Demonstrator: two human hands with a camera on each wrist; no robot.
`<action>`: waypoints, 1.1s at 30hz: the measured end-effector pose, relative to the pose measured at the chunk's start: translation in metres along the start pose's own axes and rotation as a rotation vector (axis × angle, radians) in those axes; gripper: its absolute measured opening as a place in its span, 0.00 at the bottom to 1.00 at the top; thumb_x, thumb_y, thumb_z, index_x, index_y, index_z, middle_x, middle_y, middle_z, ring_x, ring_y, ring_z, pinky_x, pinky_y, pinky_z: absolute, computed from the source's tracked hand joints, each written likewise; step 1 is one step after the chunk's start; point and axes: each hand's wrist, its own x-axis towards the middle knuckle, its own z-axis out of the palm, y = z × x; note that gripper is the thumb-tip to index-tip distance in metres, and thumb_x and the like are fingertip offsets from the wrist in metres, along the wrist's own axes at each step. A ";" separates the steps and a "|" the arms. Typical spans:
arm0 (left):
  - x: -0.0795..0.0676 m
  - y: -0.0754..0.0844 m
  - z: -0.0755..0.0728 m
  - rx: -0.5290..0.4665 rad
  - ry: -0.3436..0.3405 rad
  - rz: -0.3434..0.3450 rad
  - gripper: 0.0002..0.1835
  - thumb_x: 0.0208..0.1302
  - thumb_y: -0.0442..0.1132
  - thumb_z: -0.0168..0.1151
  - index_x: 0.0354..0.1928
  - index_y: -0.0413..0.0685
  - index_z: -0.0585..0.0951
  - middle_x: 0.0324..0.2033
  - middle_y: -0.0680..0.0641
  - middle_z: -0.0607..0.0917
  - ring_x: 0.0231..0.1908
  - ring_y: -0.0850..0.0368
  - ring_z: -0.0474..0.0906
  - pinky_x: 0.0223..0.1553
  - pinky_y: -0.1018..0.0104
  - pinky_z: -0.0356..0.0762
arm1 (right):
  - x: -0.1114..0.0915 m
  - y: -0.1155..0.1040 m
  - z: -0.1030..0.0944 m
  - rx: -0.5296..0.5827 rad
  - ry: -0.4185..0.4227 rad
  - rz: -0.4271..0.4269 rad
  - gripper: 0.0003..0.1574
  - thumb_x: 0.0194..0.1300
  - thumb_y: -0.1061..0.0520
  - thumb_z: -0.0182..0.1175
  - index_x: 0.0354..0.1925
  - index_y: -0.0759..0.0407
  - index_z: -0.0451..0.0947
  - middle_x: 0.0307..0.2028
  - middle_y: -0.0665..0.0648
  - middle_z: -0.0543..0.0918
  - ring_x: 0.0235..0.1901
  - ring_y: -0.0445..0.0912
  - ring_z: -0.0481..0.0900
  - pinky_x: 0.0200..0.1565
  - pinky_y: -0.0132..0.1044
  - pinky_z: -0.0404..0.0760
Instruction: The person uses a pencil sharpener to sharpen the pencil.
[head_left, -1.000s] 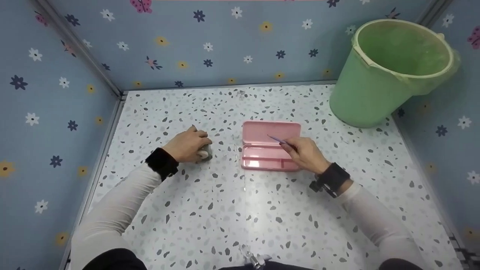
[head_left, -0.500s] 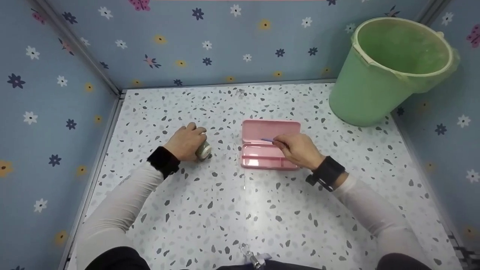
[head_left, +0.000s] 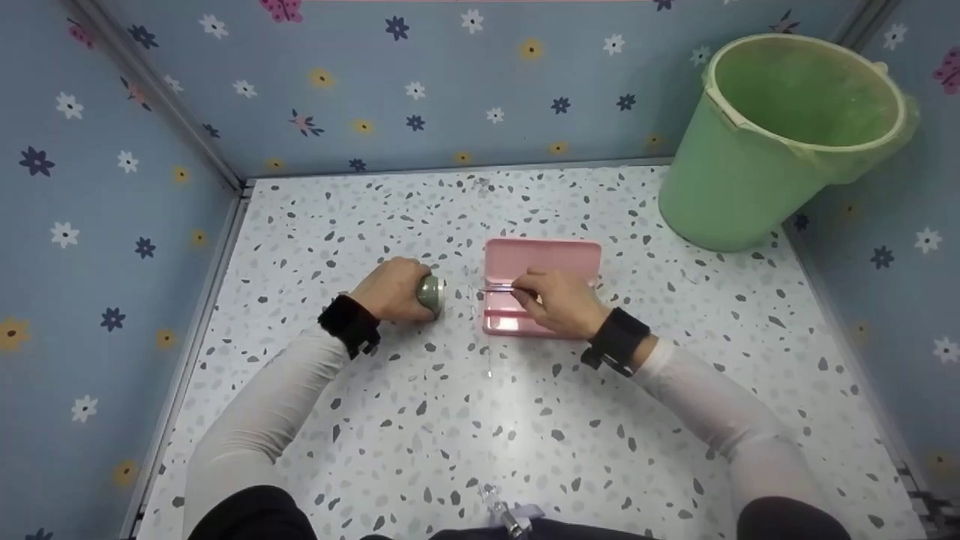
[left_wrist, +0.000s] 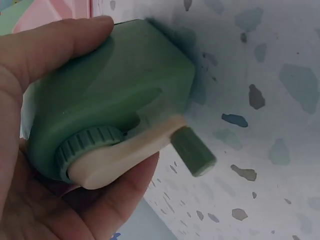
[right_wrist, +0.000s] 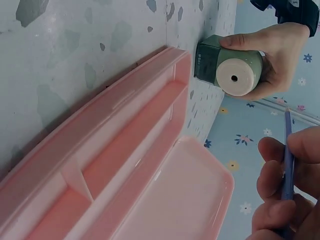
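Two hands work above the speckled worktop (head_left: 450, 420), with a short strip of its surface between them. The left hand (head_left: 394, 291) is curled round the green sharpener (head_left: 430, 295), thumb on one side and fingers on the other; whether the base is touching the worktop is hard to tell. Its cream face, with the round hole (right_wrist: 234, 78), is turned towards the right hand, and the crank (left_wrist: 125, 150) sticks out at the opposite end.

The right hand (head_left: 562, 300) is closed to a pinch on the blue pencil (head_left: 498, 288), thumb against fingers. The pencil hangs over the open pink case (head_left: 544, 259), one end reaching past the case's left edge towards the sharpener, apart from it.

The case lies open, lid (head_left: 551, 251) on the side of the back wall (head_left: 450, 75), divided tray nearer the person. Worktop shows between the lid and the back edge, and a wider stretch runs from the tray to the person. The green bin (head_left: 731, 172) takes up the far right corner, well apart from both hands.
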 end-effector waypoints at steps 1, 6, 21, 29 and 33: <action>0.000 0.000 0.000 -0.011 -0.001 -0.011 0.18 0.47 0.44 0.84 0.38 0.46 0.86 0.34 0.45 0.89 0.33 0.49 0.84 0.39 0.53 0.86 | 0.003 -0.001 0.001 -0.002 -0.020 0.007 0.15 0.84 0.54 0.62 0.52 0.62 0.90 0.38 0.57 0.89 0.36 0.50 0.87 0.41 0.44 0.89; 0.002 -0.001 -0.001 -0.039 -0.005 -0.051 0.19 0.47 0.42 0.85 0.38 0.45 0.86 0.34 0.45 0.90 0.33 0.49 0.85 0.39 0.54 0.87 | 0.022 -0.003 0.005 -0.019 -0.088 0.018 0.15 0.83 0.54 0.63 0.54 0.60 0.91 0.38 0.57 0.88 0.35 0.49 0.82 0.40 0.43 0.85; 0.000 -0.003 0.009 -0.007 -0.051 -0.046 0.25 0.50 0.42 0.87 0.48 0.46 0.84 0.41 0.43 0.93 0.41 0.44 0.89 0.47 0.48 0.89 | 0.055 -0.009 0.036 -0.035 -0.158 -0.003 0.12 0.79 0.57 0.68 0.53 0.60 0.93 0.41 0.60 0.94 0.39 0.54 0.88 0.47 0.47 0.89; 0.003 -0.005 0.009 -0.024 -0.061 -0.037 0.24 0.51 0.43 0.87 0.48 0.48 0.84 0.41 0.45 0.93 0.40 0.45 0.88 0.47 0.49 0.88 | 0.061 -0.012 0.041 -0.086 -0.157 -0.019 0.12 0.80 0.56 0.66 0.51 0.58 0.94 0.39 0.60 0.95 0.38 0.55 0.90 0.47 0.49 0.90; 0.001 -0.007 0.011 -0.026 -0.062 -0.043 0.24 0.51 0.43 0.86 0.47 0.48 0.84 0.41 0.45 0.92 0.40 0.46 0.88 0.47 0.50 0.87 | 0.063 -0.014 0.046 -0.074 -0.173 0.000 0.12 0.80 0.55 0.66 0.53 0.58 0.94 0.42 0.60 0.97 0.39 0.55 0.92 0.49 0.50 0.91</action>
